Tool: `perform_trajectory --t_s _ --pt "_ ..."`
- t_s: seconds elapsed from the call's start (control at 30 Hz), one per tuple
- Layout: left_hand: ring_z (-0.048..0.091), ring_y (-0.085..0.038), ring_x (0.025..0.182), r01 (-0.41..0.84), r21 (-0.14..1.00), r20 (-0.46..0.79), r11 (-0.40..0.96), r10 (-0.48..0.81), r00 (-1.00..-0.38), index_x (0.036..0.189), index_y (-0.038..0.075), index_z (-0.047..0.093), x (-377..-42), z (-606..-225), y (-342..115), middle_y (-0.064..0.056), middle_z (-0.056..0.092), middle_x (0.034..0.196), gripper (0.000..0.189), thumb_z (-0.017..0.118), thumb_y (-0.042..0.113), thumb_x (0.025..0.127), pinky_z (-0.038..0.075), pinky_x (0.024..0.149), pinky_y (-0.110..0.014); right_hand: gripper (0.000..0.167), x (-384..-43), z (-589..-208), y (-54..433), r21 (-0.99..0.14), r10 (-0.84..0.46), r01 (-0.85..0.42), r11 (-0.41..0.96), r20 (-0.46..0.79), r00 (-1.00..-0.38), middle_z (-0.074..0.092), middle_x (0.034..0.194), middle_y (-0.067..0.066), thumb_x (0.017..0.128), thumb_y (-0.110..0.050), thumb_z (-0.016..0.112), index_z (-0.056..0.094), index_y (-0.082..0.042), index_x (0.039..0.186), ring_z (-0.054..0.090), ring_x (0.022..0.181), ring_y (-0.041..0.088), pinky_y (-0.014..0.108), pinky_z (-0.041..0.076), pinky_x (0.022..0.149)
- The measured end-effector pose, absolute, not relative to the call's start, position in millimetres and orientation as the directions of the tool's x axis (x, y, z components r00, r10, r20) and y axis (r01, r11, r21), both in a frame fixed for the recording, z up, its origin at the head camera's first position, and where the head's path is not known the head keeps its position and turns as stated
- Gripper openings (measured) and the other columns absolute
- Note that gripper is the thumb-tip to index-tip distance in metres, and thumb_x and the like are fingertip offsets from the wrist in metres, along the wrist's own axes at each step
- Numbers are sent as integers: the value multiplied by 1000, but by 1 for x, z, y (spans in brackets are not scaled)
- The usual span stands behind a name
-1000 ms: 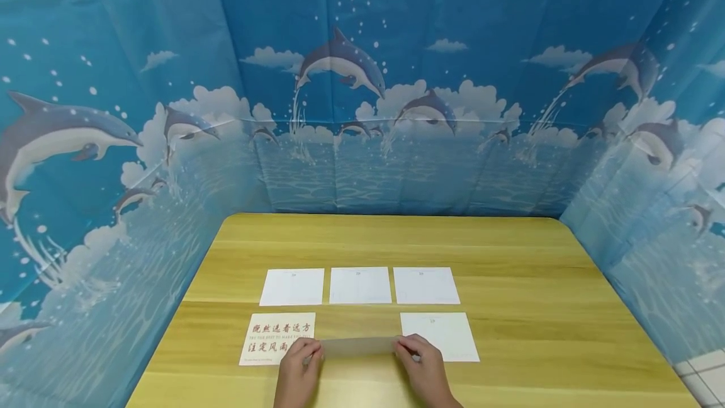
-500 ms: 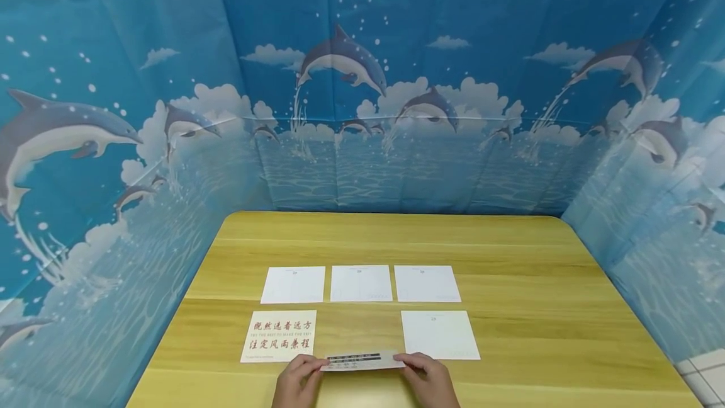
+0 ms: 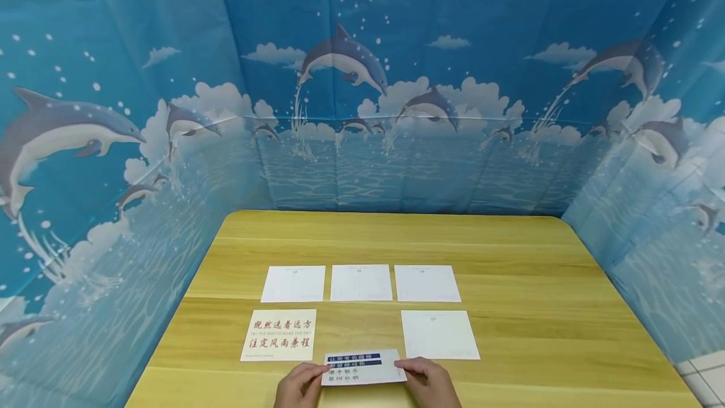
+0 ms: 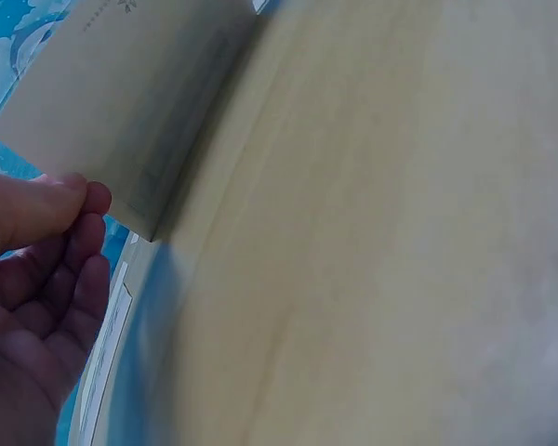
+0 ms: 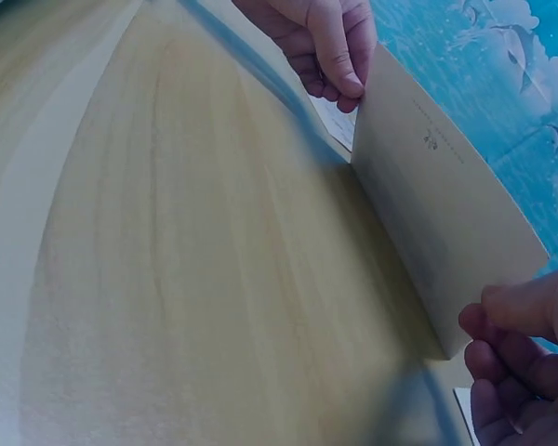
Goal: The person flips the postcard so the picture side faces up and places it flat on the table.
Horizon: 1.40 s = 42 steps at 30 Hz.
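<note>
A white postcard (image 3: 376, 375) with dark printed bands and Chinese characters is held at the front middle of the table, its printed side facing the head camera. My left hand (image 3: 300, 385) pinches its left edge between thumb and fingers. At the opposite short edge, my right hand (image 3: 429, 383) pinches it the same way. Both wrist views show the card's plain back (image 5: 428, 204) with a small printed mark, the card tilted up with its lower edge close to the wood. A cream postcard (image 3: 279, 335) with red characters lies flat just beyond my left hand.
Three blank-looking white cards, left (image 3: 293, 284), middle (image 3: 361, 283) and right (image 3: 427, 283), lie in a row farther back. Another white card (image 3: 440, 335) lies beyond my right hand. The yellow wood-grain table (image 3: 538, 307) meets a blue dolphin-print curtain (image 3: 362, 169) behind and at both sides.
A second ago the held card showed as a thin, dull strip nearly edge-on. It has tipped so its printed face shows, and it sits nearer the front edge. Both hands keep hold.
</note>
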State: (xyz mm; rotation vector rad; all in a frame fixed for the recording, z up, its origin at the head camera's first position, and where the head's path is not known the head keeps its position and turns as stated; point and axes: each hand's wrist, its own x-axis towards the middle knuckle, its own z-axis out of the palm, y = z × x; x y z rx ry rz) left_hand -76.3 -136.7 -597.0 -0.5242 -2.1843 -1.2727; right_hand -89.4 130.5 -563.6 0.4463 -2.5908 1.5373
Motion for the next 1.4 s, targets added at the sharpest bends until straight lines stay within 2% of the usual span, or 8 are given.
perform_trajectory --t_s 0.17,0.33,0.53,0.8,1.03,1.27,1.4 --pt "54 -4 65 591 666 631 456 79 -772 86 -2 70 -77 -597 -139 -1 61 77 29 68 -19 63 42 54 -11 20 -88 -566 131 -808 -207 -364 464 301 -931 67 84 10 72 11 67 72 -2 87 57 80 5 24 51 65" --pt "57 -7 68 606 629 649 487 100 -754 85 0 70 -80 -595 -139 1 62 78 32 69 -20 60 43 59 -11 17 -89 -567 131 -842 -183 -305 445 248 -951 67 84 10 72 9 69 72 -2 85 58 78 5 23 51 64" --pt "52 -2 63 638 617 658 460 143 -740 86 -2 70 -81 -597 -141 -1 61 77 34 68 -22 59 40 53 -10 14 -91 -569 132 -876 -158 -253 410 205 -966 67 82 10 71 9 71 71 -1 81 59 75 4 23 51 62" --pt "49 2 64 674 602 666 428 196 -719 89 -3 70 -83 -600 -146 0 60 77 25 66 -16 69 39 49 -11 11 -92 -569 133 -898 -190 -217 382 154 -970 67 81 11 71 6 71 71 3 81 58 73 1 23 51 62" --pt "48 1 63 593 662 579 459 188 -793 89 -5 70 -80 -594 -144 -2 60 77 24 62 -18 70 39 49 -11 10 -95 -566 131 -866 -193 -221 448 148 -970 67 79 3 72 2 72 72 -3 81 58 74 4 24 50 65" --pt "47 2 64 472 735 445 487 179 -877 91 -3 70 -79 -588 -144 1 60 78 20 60 -11 76 42 51 -17 14 -96 -562 129 -896 -164 -82 437 10 -986 66 82 1 76 1 63 72 -5 85 55 74 4 23 47 66" --pt "46 2 65 441 744 404 502 189 -895 90 -3 70 -80 -586 -145 2 60 79 16 60 -7 79 42 52 -19 9 -96 -559 126 -900 -134 -57 432 -2 -991 65 82 0 77 -3 66 72 -5 84 56 74 6 23 47 66"
